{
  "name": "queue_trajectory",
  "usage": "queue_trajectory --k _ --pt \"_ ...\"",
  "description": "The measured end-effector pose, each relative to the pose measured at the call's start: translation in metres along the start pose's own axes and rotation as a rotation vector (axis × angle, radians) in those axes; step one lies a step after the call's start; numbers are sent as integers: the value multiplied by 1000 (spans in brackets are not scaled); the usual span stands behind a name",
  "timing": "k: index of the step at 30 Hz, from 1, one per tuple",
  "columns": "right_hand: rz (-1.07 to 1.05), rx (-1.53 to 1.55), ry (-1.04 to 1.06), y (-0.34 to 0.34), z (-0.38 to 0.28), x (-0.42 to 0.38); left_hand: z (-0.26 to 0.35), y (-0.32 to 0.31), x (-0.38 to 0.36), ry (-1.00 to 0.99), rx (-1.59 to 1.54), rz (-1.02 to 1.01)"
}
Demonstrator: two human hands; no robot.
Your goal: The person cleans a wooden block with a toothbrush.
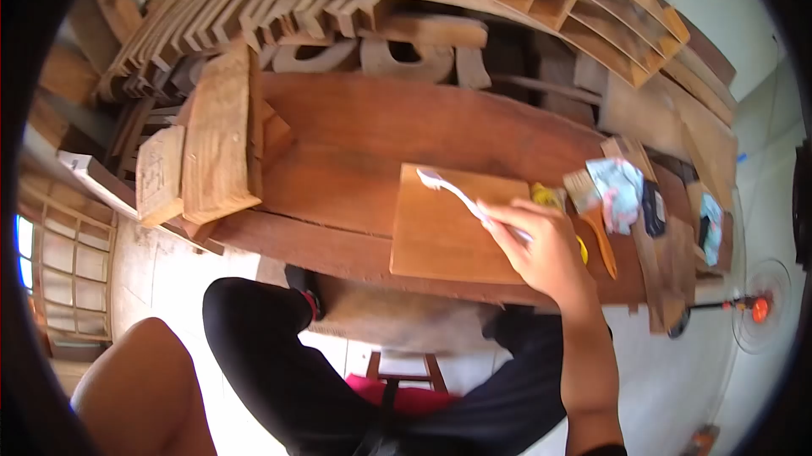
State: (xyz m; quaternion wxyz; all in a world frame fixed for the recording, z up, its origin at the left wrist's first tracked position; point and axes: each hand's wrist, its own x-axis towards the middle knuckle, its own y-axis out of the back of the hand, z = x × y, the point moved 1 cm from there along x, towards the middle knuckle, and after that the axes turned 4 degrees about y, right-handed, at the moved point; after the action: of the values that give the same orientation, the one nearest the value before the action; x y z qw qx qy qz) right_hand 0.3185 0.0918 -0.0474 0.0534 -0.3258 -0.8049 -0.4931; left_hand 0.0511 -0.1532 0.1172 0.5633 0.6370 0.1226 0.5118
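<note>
My right hand point(539, 244) is closed around the handle of a white toothbrush point(461, 195), thumb and fingers pinching it. The brush points up and to the left, its head over the far left part of a flat, smooth wooden board point(431, 240). That board lies on a reddish-brown wooden bench point(338, 168). Just right of my hand are a wooden-handled brush point(602, 240), a crumpled light-blue and pink cloth point(617, 189) and something yellow, partly hidden by the hand. My left hand is out of view; only bare skin, perhaps my arm, shows at lower left.
Thick wood blocks point(222, 134) stand on the bench's left end. Stacked wooden pieces point(194, 20) and a compartmented wooden rack point(605, 12) line the back. A dark object point(653, 209) lies beside the cloth. A fan point(761, 308) stands at right.
</note>
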Motion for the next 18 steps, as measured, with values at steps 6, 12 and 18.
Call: queue_trajectory --k 6,12,18 --pt "-34 29 -13 -10 -23 -10 -3 -3 8 71 -63 43" --pt "89 -181 -12 -9 -7 -13 -58 -93 9 409 -308 209" --pt "77 -115 23 -2 -24 -12 -77 -170 -18 571 -158 -250"
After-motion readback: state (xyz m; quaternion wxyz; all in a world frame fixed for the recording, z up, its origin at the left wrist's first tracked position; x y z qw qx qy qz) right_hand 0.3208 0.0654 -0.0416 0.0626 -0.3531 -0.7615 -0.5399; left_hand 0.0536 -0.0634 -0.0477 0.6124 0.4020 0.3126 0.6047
